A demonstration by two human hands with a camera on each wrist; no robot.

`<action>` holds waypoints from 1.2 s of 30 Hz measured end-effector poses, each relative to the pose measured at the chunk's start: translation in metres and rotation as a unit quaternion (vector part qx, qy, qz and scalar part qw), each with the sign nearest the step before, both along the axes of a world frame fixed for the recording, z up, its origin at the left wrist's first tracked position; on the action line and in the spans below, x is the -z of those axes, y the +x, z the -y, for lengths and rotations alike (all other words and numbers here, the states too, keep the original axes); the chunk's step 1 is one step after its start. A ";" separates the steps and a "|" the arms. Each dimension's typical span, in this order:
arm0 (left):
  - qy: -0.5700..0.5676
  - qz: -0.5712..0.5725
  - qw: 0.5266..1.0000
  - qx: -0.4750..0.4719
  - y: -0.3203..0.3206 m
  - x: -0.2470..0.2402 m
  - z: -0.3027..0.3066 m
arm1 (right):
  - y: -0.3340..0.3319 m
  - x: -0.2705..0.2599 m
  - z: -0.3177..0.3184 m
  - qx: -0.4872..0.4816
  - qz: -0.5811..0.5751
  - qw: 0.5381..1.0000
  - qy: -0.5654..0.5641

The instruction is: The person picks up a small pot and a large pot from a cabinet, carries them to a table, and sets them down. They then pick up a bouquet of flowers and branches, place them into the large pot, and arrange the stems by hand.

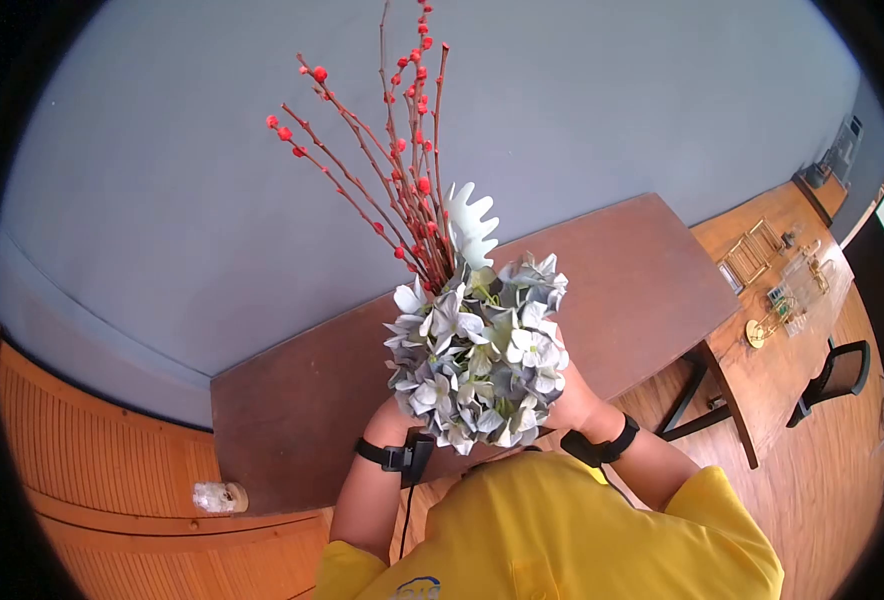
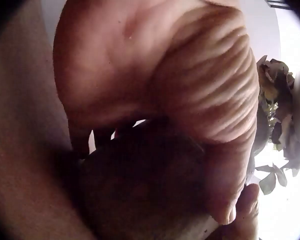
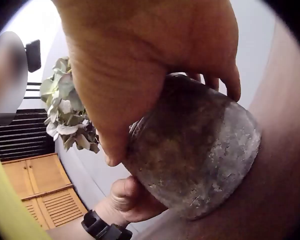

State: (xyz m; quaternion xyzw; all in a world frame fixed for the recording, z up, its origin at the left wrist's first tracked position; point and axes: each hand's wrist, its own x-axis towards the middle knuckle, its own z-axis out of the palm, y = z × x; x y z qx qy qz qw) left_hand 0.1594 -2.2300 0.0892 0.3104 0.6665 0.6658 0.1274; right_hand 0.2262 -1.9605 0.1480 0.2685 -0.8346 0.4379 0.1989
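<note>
Both hands hold a dark grey, rough-surfaced vase (image 3: 190, 150) from opposite sides. In the right wrist view, my right hand (image 3: 150, 45) wraps its thumb and fingers round the vase, and the left hand's thumb shows on the far side. My left hand (image 2: 165, 75) curls round the same vase, which looks dark and shadowed in the left wrist view. Pale blue-white hydrangeas (image 1: 477, 360) fill its mouth and hide most of the vase and both hands in the head view. Red-budded branches (image 1: 402, 170) and a white lobed leaf (image 1: 472, 225) rise behind the blooms.
The brown table (image 1: 612, 290) lies beneath the flowers, against a grey wall (image 1: 602, 110). A whitish, clear object (image 1: 220, 497) sits by the table's near left corner. To the right stand a wooden table (image 1: 732, 370) with gold-coloured items and a black chair (image 1: 837, 380).
</note>
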 end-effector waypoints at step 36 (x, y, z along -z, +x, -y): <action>-0.172 -0.156 0.972 -0.041 -0.015 -0.007 -0.011 | -0.035 0.004 -0.013 -0.082 0.107 0.989 -0.058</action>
